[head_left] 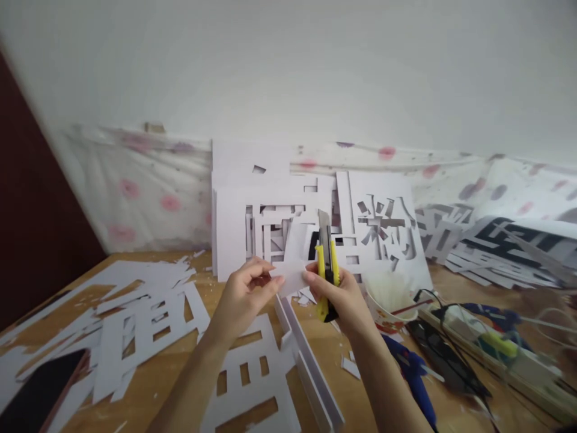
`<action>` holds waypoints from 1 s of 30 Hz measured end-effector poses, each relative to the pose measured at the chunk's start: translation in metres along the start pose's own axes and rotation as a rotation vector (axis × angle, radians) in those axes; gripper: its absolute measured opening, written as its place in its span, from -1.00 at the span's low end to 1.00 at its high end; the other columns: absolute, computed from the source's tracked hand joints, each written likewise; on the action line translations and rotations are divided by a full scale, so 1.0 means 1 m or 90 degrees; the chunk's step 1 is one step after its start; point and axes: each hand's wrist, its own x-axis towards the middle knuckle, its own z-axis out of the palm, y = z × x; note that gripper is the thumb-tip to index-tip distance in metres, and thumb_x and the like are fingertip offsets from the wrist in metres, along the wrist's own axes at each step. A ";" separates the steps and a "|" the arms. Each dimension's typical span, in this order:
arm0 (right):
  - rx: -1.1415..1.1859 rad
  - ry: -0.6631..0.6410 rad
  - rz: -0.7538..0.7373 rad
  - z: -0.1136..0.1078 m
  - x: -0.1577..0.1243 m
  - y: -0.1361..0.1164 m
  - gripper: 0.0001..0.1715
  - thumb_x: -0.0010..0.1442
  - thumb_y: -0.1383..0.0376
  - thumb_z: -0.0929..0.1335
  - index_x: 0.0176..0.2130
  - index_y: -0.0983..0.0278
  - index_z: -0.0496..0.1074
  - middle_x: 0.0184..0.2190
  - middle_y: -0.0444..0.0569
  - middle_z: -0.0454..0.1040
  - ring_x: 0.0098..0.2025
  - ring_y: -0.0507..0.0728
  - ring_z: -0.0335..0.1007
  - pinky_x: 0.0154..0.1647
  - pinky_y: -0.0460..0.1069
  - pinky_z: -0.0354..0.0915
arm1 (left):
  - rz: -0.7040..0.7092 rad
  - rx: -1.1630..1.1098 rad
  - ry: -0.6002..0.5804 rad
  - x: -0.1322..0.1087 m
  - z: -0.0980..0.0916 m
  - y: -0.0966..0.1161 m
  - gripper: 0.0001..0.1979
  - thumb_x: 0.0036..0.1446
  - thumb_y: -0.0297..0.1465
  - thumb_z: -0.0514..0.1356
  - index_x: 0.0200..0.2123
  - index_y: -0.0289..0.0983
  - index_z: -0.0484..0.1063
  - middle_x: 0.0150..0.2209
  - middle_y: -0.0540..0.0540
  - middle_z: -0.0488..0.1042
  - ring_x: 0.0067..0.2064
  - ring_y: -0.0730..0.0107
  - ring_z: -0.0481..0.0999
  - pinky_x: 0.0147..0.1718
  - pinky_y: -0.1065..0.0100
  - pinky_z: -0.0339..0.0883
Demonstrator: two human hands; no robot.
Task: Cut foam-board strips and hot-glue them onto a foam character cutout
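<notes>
My left hand pinches the left end of a small white foam-board piece held up above the wooden table. My right hand grips a yellow utility knife with its blade pointing up, and its thumb presses on the right end of the same white piece. Both hands are closed, close together at the middle of the view.
White cut-out boards with large characters lean against the wall behind. More cut characters and white strips lie on the table. A phone lies at front left. A cup, blue glue gun, cables and a power strip sit at right.
</notes>
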 end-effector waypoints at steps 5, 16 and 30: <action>0.010 0.003 -0.021 0.023 0.009 0.001 -0.57 -0.03 -0.02 0.52 -0.47 0.28 0.47 -0.70 -0.22 0.27 -0.64 -0.03 0.15 -0.60 -0.10 0.11 | -0.019 -0.150 0.055 0.006 0.009 -0.013 -0.73 0.22 -0.13 0.18 -0.20 -0.19 0.49 -0.22 -0.11 0.58 -0.08 0.19 0.55 -0.06 0.21 0.44; -0.220 -0.077 -0.190 0.009 0.018 -0.002 -0.53 0.20 -0.09 0.38 -0.17 0.24 0.50 -0.63 -0.21 0.35 -0.66 -0.02 0.17 -0.62 -0.10 0.13 | -0.147 -0.347 -0.077 0.009 -0.018 -0.010 -0.67 0.26 -0.20 0.19 -0.09 -0.35 0.47 -0.17 -0.26 0.62 -0.21 0.16 0.61 -0.17 0.16 0.47; -0.651 -0.110 -0.548 0.010 0.023 -0.012 -0.38 0.41 -0.06 0.10 -0.07 0.29 0.49 -0.55 -0.12 0.46 -0.54 0.04 0.33 -0.46 -0.06 0.20 | -0.089 -0.072 -0.010 0.000 -0.015 0.008 -0.81 0.37 -0.25 0.06 -0.16 -0.21 0.39 -0.22 -0.07 0.56 -0.20 0.38 0.54 -0.21 0.37 0.39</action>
